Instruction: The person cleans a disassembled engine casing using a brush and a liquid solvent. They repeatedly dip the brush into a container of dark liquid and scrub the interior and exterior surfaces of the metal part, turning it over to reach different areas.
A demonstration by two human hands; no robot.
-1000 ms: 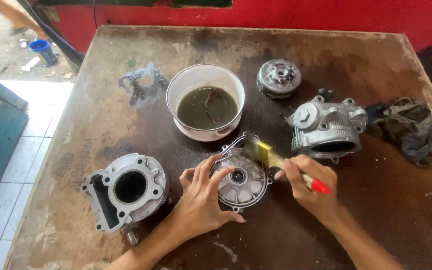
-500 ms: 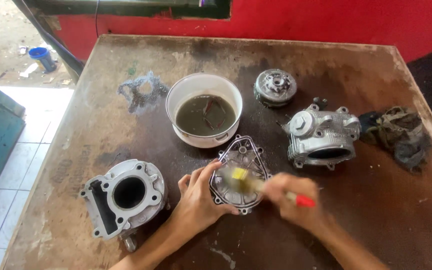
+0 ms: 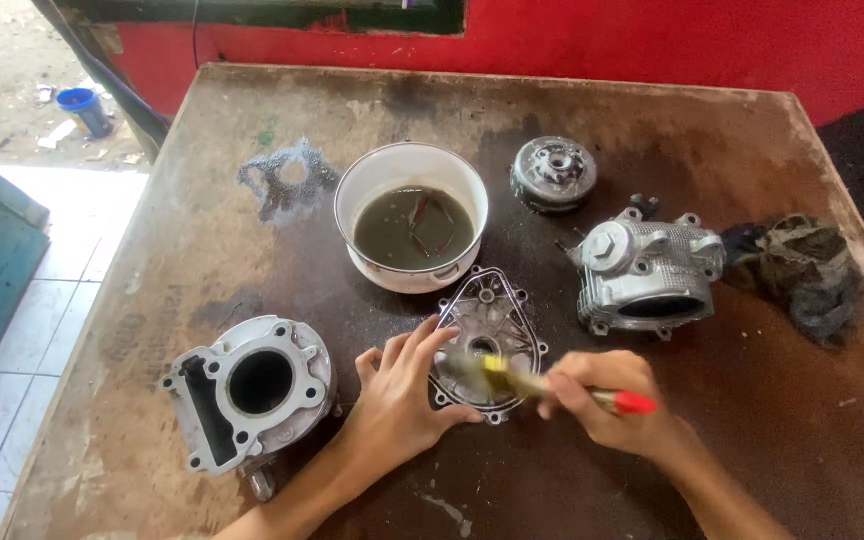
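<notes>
A flat grey metal engine cover lies on the brown table near its front middle. My left hand rests on the cover's left edge, fingers spread over it. My right hand grips a small paintbrush with a yellow ferrule and a red handle end. The blurred bristles lie across the lower part of the cover, between my two hands.
A white bowl of murky liquid stands behind the cover. A cylinder block sits at the left, a cylinder head at the right, a round metal part behind it. A dirty rag lies at the right edge.
The brush has swept from the cover's upper right edge down and left across its face. My left hand has stayed on the cover. The camera has shifted slightly.
</notes>
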